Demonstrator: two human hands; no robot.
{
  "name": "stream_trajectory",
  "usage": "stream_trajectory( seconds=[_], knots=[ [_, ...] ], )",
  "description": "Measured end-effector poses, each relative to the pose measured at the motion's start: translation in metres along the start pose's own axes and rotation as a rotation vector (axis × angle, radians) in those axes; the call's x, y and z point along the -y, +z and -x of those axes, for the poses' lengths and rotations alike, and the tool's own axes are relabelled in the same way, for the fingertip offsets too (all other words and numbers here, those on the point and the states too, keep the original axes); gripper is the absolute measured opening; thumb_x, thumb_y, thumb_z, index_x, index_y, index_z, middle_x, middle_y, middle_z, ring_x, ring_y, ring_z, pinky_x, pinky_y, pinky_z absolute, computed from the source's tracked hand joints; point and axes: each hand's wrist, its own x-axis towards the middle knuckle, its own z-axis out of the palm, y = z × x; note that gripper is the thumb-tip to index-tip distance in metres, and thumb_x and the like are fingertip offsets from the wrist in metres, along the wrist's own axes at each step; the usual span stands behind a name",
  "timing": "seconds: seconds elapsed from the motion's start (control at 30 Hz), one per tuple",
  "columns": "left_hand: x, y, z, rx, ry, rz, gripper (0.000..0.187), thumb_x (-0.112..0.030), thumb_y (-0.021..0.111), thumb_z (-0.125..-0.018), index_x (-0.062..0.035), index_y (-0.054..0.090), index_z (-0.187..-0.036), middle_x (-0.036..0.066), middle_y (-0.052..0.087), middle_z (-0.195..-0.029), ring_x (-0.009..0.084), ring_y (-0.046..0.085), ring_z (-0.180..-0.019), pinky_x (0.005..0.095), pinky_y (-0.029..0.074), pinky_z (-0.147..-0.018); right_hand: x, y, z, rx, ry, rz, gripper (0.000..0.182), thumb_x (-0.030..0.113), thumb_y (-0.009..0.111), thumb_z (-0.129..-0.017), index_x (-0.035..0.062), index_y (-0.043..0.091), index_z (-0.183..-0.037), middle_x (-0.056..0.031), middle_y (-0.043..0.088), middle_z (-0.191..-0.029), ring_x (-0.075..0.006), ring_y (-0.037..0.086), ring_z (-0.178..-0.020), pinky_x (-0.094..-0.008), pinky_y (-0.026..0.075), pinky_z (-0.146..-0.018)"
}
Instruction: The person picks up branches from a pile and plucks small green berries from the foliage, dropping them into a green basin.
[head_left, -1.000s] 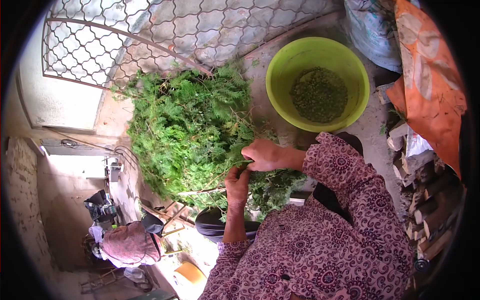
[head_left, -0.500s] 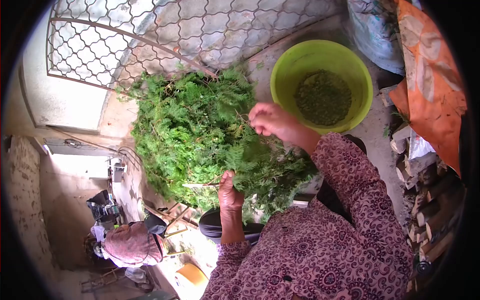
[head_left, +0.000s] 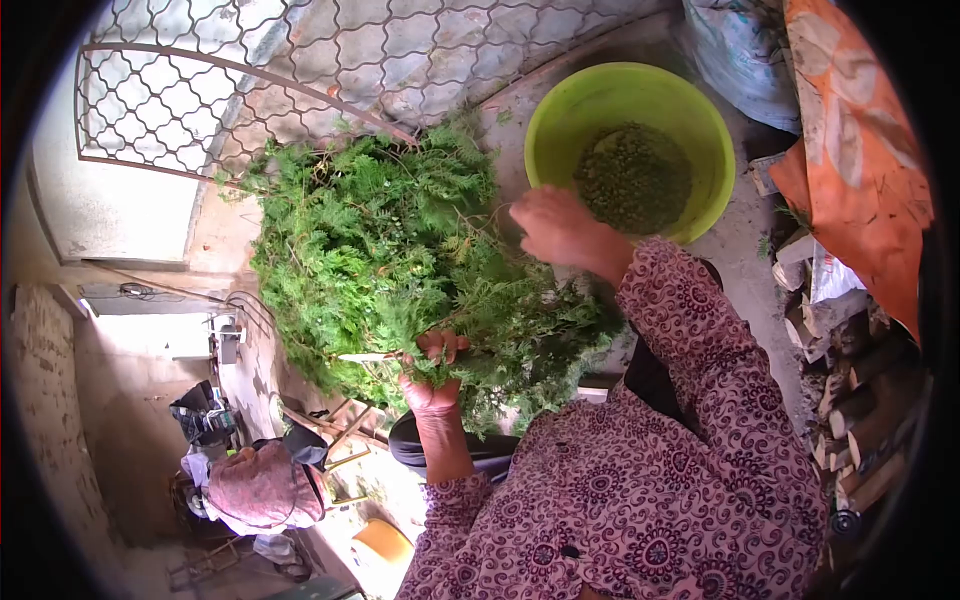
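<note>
A large heap of feathery green conifer branches (head_left: 370, 230) lies in front of me. At its near side my left hand (head_left: 432, 385) is closed round a leafy branch (head_left: 385, 357), whose pale cut end sticks out to the left. Greenery shows between its thumb and fingers. My right hand (head_left: 562, 228) is at the near-left rim of the lime-green tub (head_left: 545, 130), above the heap's right edge. Its fingers are curled, and what they hold, if anything, is hidden. Many small green cones or seed pods (head_left: 635, 180) cover the tub's bottom.
A metal lattice (head_left: 270, 75) stands behind the heap. On the right are an orange sheet (head_left: 850, 220), a white sack (head_left: 745, 65) and stacked firewood (head_left: 860, 420). Another person (head_left: 265, 485) sits at lower left, near a yellow container (head_left: 383, 541).
My left hand has shifted left with the branch, and its fingers have loosened apart around the greenery. My right hand has moved slightly right, closer to the tub. The view has shifted a little.
</note>
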Motion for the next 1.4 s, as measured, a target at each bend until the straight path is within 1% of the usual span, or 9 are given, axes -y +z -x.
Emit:
stream_trajectory(
  seconds=[0.23, 0.33, 0.77, 0.9, 1.0, 1.2, 1.23, 1.3, 1.4],
  knots=[
    [-0.01, 0.021, 0.001, 0.032, 0.068, -0.056, 0.025, -0.036, 0.066, -0.07, -0.0118, 0.06, -0.074, -0.001, 0.04, -0.06, 0.0152, 0.036, -0.061, 0.034, 0.031, -0.07, 0.015, 0.023, -0.006, 0.289, -0.401, -0.417, 0.035, 0.025, 0.067, -0.072, 0.0038, 0.057, -0.098, -0.0169, 0.059, -0.092, -0.0241, 0.058, -0.08, -0.0388, 0.044, -0.069],
    [-0.012, 0.021, 0.001, 0.036, 0.058, -0.073, 0.024, -0.036, 0.065, -0.07, -0.0123, 0.061, -0.075, -0.002, 0.04, -0.06, 0.015, 0.035, -0.061, 0.0337, 0.031, -0.07, 0.026, 0.026, -0.005, 0.565, -0.23, -0.795, 0.033, 0.031, 0.066, -0.075, 0.0041, 0.059, -0.092, -0.0122, 0.06, -0.075, -0.019, 0.055, -0.067, -0.0362, 0.043, -0.063],
    [-0.038, 0.049, 0.006, 0.244, 0.265, -0.163, 0.04, -0.024, 0.079, -0.061, -0.0143, 0.058, -0.094, -0.006, 0.049, -0.078, 0.0129, 0.042, -0.07, 0.0345, 0.032, -0.077, -0.004, 0.065, -0.006, -0.338, -0.487, -0.513, 0.054, 0.041, 0.069, -0.067, 0.0011, 0.056, -0.101, -0.0162, 0.059, -0.091, -0.0269, 0.057, -0.088, -0.0353, 0.044, -0.079],
    [-0.049, 0.064, 0.009, 0.2, 0.337, -0.199, 0.022, -0.025, 0.069, -0.072, -0.0127, 0.055, -0.084, -0.005, 0.048, -0.069, 0.0134, 0.039, -0.065, 0.0332, 0.031, -0.072, 0.016, 0.051, 0.0, 0.44, -0.236, -0.24, 0.05, 0.028, 0.069, -0.06, -0.0009, 0.056, -0.098, -0.0194, 0.057, -0.091, -0.0329, 0.056, -0.088, -0.0381, 0.044, -0.078],
    [-0.059, 0.051, 0.014, 0.331, 0.335, -0.268, 0.063, -0.014, 0.085, -0.051, -0.016, 0.045, -0.099, -0.008, 0.044, -0.082, 0.0109, 0.041, -0.075, 0.0358, 0.031, -0.079, 0.015, 0.057, -0.001, 0.363, -0.234, -0.365, 0.059, 0.034, 0.071, -0.06, -0.0045, 0.052, -0.102, -0.0215, 0.057, -0.094, -0.0344, 0.056, -0.089, -0.0397, 0.044, -0.076],
    [-0.061, 0.053, 0.018, 0.334, 0.338, -0.247, 0.061, -0.012, 0.084, -0.051, -0.0164, 0.045, -0.098, -0.008, 0.045, -0.08, 0.0114, 0.043, -0.074, 0.0357, 0.031, -0.079, 0.025, 0.055, 0.0, 0.037, -0.238, -0.464, 0.063, 0.035, 0.071, -0.067, -0.0062, 0.044, -0.107, -0.019, 0.058, -0.086, -0.0294, 0.058, -0.081, -0.0374, 0.047, -0.068],
    [-0.059, 0.064, 0.019, 0.208, 0.341, -0.176, 0.028, -0.02, 0.067, -0.068, -0.0142, 0.048, -0.087, -0.005, 0.043, -0.07, 0.0135, 0.04, -0.066, 0.0357, 0.031, -0.074, 0.026, 0.054, -0.001, 0.035, -0.238, -0.463, 0.063, 0.035, 0.071, -0.067, -0.0062, 0.044, -0.107, -0.019, 0.058, -0.086, -0.0294, 0.058, -0.081, -0.0374, 0.047, -0.068],
    [-0.058, 0.07, 0.018, 0.081, 0.342, -0.106, 0.019, -0.028, 0.051, -0.084, -0.0119, 0.051, -0.075, -0.002, 0.041, -0.059, 0.0156, 0.038, -0.058, 0.0357, 0.031, -0.07, 0.029, 0.054, -0.002, 0.478, -0.027, -1.416, 0.046, 0.029, 0.066, -0.076, -0.0053, 0.049, -0.101, -0.0141, 0.059, -0.079, -0.019, 0.059, -0.073, -0.0301, 0.048, -0.06],
    [-0.056, 0.068, 0.018, 0.111, 0.343, -0.115, 0.018, -0.028, 0.052, -0.083, -0.0112, 0.053, -0.076, -0.002, 0.042, -0.06, 0.0159, 0.038, -0.058, 0.0362, 0.032, -0.071, 0.03, 0.054, -0.01, 0.403, 0.073, -1.542, 0.031, 0.025, 0.06, -0.082, -0.0026, 0.055, -0.095, -0.0101, 0.06, -0.078, -0.0102, 0.058, -0.071, -0.0228, 0.046, -0.055]
  ],
)
